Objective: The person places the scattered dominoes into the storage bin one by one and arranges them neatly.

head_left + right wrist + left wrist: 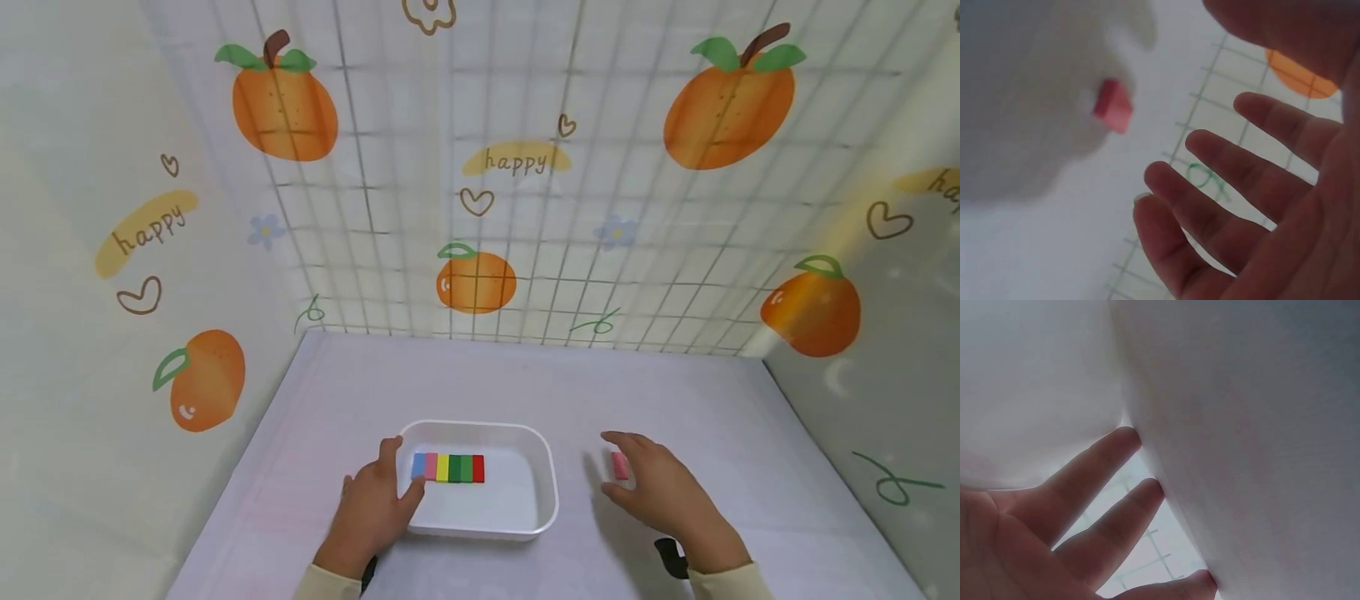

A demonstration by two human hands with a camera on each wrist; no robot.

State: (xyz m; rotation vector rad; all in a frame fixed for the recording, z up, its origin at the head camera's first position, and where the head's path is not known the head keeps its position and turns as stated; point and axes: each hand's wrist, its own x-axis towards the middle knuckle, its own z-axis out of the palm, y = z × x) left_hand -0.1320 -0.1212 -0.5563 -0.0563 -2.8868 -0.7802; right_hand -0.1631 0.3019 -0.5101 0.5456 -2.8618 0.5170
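Observation:
A white tray [517, 521] stands on the table, with a row of small coloured blocks [454, 468] inside: blue, pink, yellow, two greens and red, side by side. My left hand [375, 504] is at the tray's left side, its thumb reaching over the rim. In the left wrist view its fingers [1110, 531] are spread and fairly straight, tips against the pale tabletop. To the right of the tray lies a single pink block [619, 466]. Above it hovers my right hand [660, 483], fingers spread and apart from the block [1114, 106].
Pale cloth covers the table [480, 375]. A hanging curtain [525, 233] printed with oranges closes off the back and both sides, with a wire grid showing behind it. A black strap piece [672, 558] sits by the right wrist.

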